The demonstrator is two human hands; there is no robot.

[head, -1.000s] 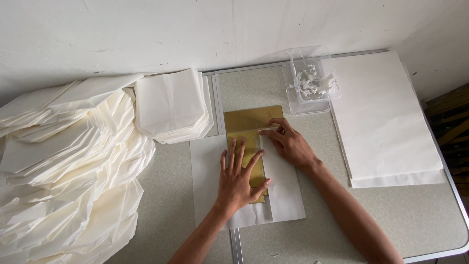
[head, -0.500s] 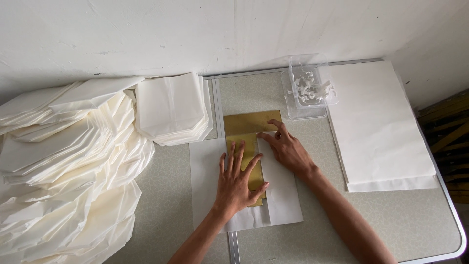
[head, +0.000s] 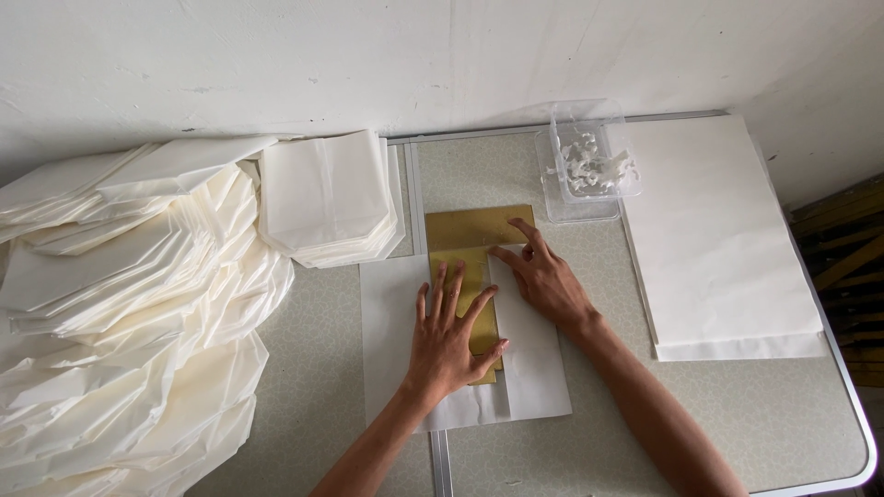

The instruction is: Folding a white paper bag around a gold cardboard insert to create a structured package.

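Observation:
A white paper sheet [head: 391,340] lies on the table with a gold rectangular template [head: 470,228] on top of it. My left hand [head: 447,336] lies flat, fingers spread, pressing on the template and the paper's middle. My right hand [head: 543,276] rests flat on a folded-over right flap of the paper [head: 534,368], fingertips at the template's edge. Neither hand grips anything.
A stack of white sheets [head: 718,239] lies at right. A clear plastic box [head: 589,170] with small white pieces stands behind the template. A stack of folded white bags [head: 327,198] and a large heap of them [head: 120,313] fill the left. The table edge [head: 852,405] runs at right.
The view has shifted slightly. My right hand has slid a little along the folded flap toward the template; my left hand stays pressed in place.

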